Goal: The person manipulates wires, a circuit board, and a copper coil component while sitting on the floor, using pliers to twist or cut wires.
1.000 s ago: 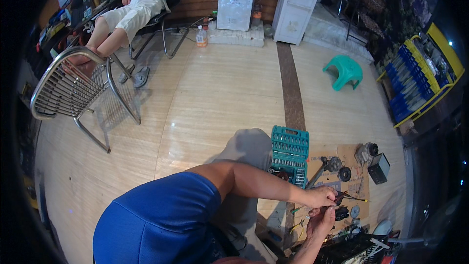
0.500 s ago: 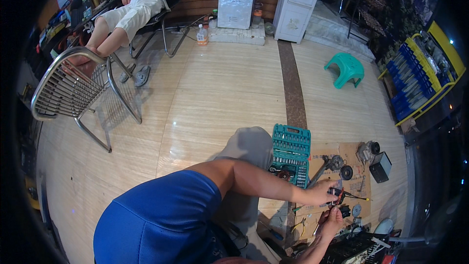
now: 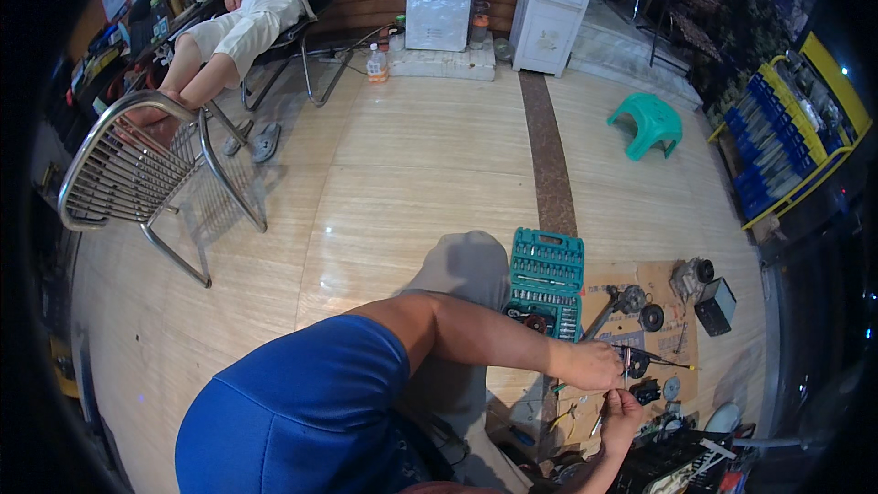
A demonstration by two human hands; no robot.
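Observation:
My left hand, reaching in from the left, is closed around the near side of a small dark part with a black cable that ends in a yellow tip. Just below it, my right hand has its fingertips pinched together close to the part. What that pinch holds is too small to make out. Both hands are above a flattened cardboard sheet. A black ring, a long metal part and a pale disc lie around them.
A green socket set case lies unfolded beside the cardboard. A metal motor-like part and black box sit beyond. Yellow-handled pliers lie nearer. Also present: a green stool, metal chair and seated person.
My left hand has turned a little, its back now more toward view, and covers more of the dark part's near side. My right fingertips have moved slightly left. The seated person stays put.

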